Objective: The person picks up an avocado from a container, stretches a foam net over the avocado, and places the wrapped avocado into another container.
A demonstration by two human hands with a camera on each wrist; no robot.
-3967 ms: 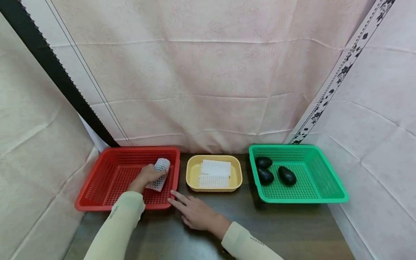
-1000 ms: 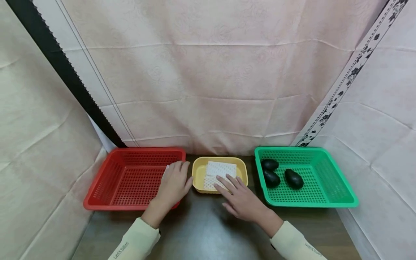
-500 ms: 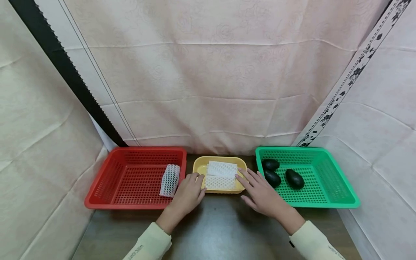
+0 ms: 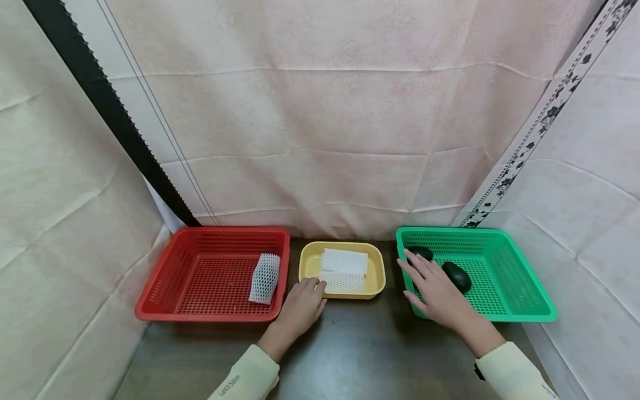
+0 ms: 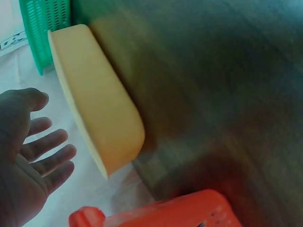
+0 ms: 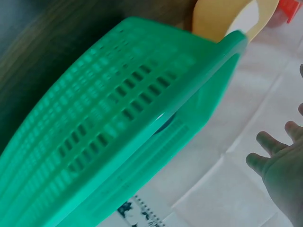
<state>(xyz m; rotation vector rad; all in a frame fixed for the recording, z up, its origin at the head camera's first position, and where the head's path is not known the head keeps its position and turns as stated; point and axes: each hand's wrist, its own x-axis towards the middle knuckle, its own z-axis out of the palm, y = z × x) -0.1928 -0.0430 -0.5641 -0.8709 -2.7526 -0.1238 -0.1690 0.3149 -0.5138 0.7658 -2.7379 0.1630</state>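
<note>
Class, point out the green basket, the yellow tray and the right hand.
Green basket point(image 4: 492, 283): head view, bare floor.
Yellow tray point(image 5: 97, 99): left wrist view, outer wall.
Right hand point(image 4: 437, 292): head view, back of hand.

A dark brown tabletop point(image 4: 345, 350) with a dull sheen is noted. Three containers are set in a row directly upon it: a red basket point(image 4: 212, 272) at left, a yellow tray point(image 4: 310, 263) at centre, a green basket point(image 4: 507, 289) at right.

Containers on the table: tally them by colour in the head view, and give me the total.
Red: 1, the basket with holes
Yellow: 1, the tray in the middle
Green: 1, the crate with holes
Total: 3
</note>
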